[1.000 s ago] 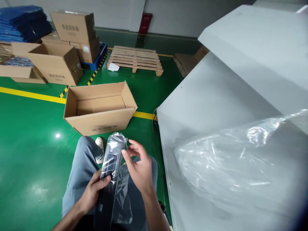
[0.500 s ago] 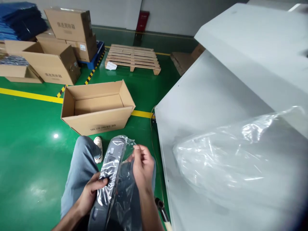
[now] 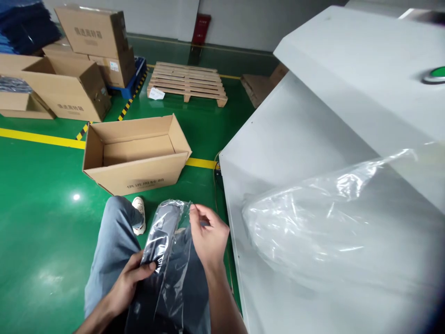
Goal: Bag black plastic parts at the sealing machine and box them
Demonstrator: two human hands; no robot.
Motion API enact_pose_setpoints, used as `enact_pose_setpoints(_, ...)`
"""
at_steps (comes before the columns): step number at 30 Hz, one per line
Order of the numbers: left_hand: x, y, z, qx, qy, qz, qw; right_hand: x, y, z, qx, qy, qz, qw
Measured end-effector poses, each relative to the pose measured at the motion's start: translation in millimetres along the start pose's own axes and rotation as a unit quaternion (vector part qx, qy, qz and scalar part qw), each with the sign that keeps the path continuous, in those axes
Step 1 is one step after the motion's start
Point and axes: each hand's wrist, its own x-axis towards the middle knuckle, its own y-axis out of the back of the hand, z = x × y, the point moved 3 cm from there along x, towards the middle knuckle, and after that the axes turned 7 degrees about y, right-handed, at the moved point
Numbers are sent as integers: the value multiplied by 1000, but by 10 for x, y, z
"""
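A long dark-grey plastic part (image 3: pixel 166 221) lies tilted above my lap inside a clear plastic bag (image 3: pixel 178 266). My left hand (image 3: pixel 130 278) is closed around the part's left side, thumb on top, pressing the film against it. At the bag's upper right, my right hand (image 3: pixel 208 232) pinches the edge of the film between thumb and fingers, drawing it away from the part. The lower end of the part is dark and hard to make out.
An open cardboard box (image 3: pixel 146 178) stands on the green floor past my knee. On the right, a large grey-white machine panel (image 3: pixel 264 153) carries loose clear plastic sheeting (image 3: pixel 299 222). Farther back are a wooden pallet (image 3: pixel 187 81), stacked cartons (image 3: pixel 93 35) and another open box (image 3: pixel 69 99).
My right hand has turned and shifted slightly, still pinching the film, which is spread wider. The part has tilted and looks darker. The whole view has moved a little to the right.
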Motion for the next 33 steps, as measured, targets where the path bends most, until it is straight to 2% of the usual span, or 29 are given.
enact_pose_setpoints(3, -6, 16, -33, -19, 19, -25, 999, -26, -57, 80, 68, -99, 18, 993)
enact_pose_setpoints(6, 3, -24, -80, -94, 75, -94, 988, -36, -150, 138, 195, -198, 38, 960)
enact_pose_setpoints(8, 34, -40, -84, -136, 98, -119, 979, -29, -192, 154, 267, -234, 45, 934)
enact_pose_setpoints(10, 91, -27, -61, -150, 100, -125, 976, -35, -188, 165, 294, -249, 41, 922)
enact_pose_setpoints(13, 200, 9, -2, -130, 88, -132, 979, -130, -130, 166, 261, -252, -16, 932)
enact_pose_setpoints(17, 316, 0, 89, -134, 68, -91, 985, -413, -112, 81, 179, -208, -193, 942)
enact_pose_setpoints(19, 339, -53, 136, -145, 52, -67, 986, -521, -98, 11, 132, -163, -196, 958)
enact_pose_setpoints(23, 328, -191, 205, -133, 8, -63, 989, -555, -60, -115, 47, -64, -109, 991)
enact_pose_setpoints(26, 300, -222, 215, -109, -26, -58, 992, -514, -54, -96, 14, -71, -87, 994)
enact_pose_setpoints(28, 286, -205, 205, -104, -44, -61, 992, -505, -73, -40, 36, -119, -124, 985)
enact_pose_setpoints(30, 282, -176, 187, -107, -46, -73, 990, -520, -99, -5, 72, -158, -192, 966)
enact_pose_setpoints(31, 284, -162, 178, -112, -44, -81, 989, -528, -101, -5, 80, -163, -217, 959)
enact_pose_setpoints(33, 294, -151, 169, -122, -44, -100, 986, -533, -78, -42, 70, -134, -224, 963)
